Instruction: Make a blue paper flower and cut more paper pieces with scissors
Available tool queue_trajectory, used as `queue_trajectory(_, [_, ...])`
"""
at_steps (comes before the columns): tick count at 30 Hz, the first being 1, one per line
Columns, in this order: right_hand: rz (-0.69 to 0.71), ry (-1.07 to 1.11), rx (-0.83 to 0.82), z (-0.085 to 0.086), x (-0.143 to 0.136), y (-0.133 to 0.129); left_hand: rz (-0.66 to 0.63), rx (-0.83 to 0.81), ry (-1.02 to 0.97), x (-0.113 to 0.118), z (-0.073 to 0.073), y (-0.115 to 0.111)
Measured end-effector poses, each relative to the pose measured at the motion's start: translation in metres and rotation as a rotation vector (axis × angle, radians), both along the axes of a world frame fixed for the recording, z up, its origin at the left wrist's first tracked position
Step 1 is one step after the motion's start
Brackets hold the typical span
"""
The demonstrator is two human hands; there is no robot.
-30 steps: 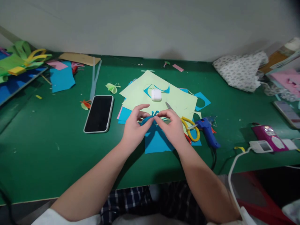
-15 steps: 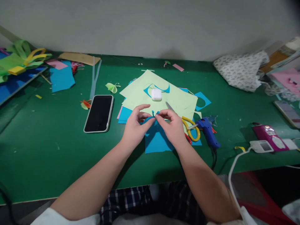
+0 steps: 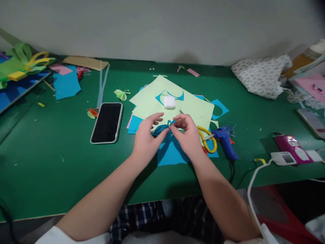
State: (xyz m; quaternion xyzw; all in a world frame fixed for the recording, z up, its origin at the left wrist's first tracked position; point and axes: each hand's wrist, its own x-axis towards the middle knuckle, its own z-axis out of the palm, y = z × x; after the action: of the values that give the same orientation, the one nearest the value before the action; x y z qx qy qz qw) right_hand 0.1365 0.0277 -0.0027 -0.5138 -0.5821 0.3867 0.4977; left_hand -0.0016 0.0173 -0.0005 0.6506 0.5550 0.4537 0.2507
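Observation:
A small folded blue paper piece (image 3: 161,128) is pinched between my two hands over the paper pile. My left hand (image 3: 149,135) grips its left part with thumb and fingers. My right hand (image 3: 185,134) pinches its right end, where thin blue strips stick up. Beneath my hands lie a blue sheet (image 3: 172,152) and pale green sheets (image 3: 152,91). On the green sheets rests a white earphone case (image 3: 169,102) beside a curved blue scrap. Yellow-handled scissors (image 3: 214,145) lie right of my right hand, partly hidden by it.
A phone (image 3: 107,123) lies left of my hands on the green table (image 3: 63,183). To the right are a blue glue gun (image 3: 225,142) with its cord and a magenta device (image 3: 291,149). A light green paper butterfly (image 3: 122,95) and a patterned cloth bag (image 3: 261,76) sit farther back.
The blue piece has turned in my fingers, and more of its rounded left part shows. My right hand now covers more of the scissor blades.

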Motion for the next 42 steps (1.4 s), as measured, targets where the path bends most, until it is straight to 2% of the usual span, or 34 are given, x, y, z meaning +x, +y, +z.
queue_trajectory(3, [-0.029,-0.051,0.069,0.001,-0.001,-0.002,0.059,0.088,0.094,-0.001,0.001,-0.001])
queue_trajectory(6, [-0.053,-0.122,0.138,0.002,-0.001,-0.005,0.084,0.095,0.102,-0.001,0.002,-0.003])
queue_trajectory(11, [-0.105,-0.223,0.223,0.001,-0.002,-0.008,0.052,0.069,0.085,0.001,0.000,-0.003])
queue_trajectory(22, [-0.080,-0.282,0.299,0.000,-0.003,-0.009,0.054,0.102,0.078,0.001,-0.003,-0.003])
queue_trajectory(28, [-0.043,-0.410,0.378,0.001,0.002,-0.005,0.059,0.197,0.141,0.001,-0.005,-0.001])
queue_trajectory(34, [-0.018,-0.503,0.411,0.005,0.008,-0.005,0.040,0.415,0.356,-0.006,-0.006,0.001])
queue_trajectory(38, [-0.019,-0.552,0.432,0.005,0.010,-0.005,-0.019,0.449,0.434,-0.011,-0.004,0.002])
queue_trajectory(42, [-0.018,-0.557,0.463,0.004,0.010,-0.005,-0.041,0.455,0.427,-0.011,-0.003,0.003])
